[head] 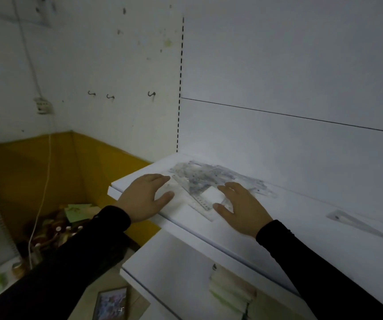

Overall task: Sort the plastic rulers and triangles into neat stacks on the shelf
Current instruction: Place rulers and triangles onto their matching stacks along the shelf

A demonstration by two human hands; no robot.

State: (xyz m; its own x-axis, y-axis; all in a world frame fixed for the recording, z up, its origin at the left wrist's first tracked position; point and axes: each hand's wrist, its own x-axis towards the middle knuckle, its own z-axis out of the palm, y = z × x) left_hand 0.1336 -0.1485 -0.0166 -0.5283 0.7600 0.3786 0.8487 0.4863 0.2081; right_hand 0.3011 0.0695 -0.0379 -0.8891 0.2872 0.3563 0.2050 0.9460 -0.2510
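Observation:
A loose pile of clear plastic rulers and triangles [211, 179] lies on the left end of the white shelf [301, 227]. A clear triangle [199, 199] sticks out of the pile toward the shelf's front edge. My left hand [144, 197] lies flat on the shelf at the pile's left side, fingers straight and thumb spread toward the triangle. My right hand [241, 206] lies flat at the pile's right side, its fingertips on the plastic pieces. A single clear triangle [356, 224] rests alone further right on the shelf.
The shelf's back panel rises right behind the pile. A lower white shelf [174, 269] holds a roll of tape [232, 289]. Down left, below the shelf end, stand bottles and green boxes [59, 227], with a white cable hanging beside them. A framed picture [112, 304] sits near the bottom.

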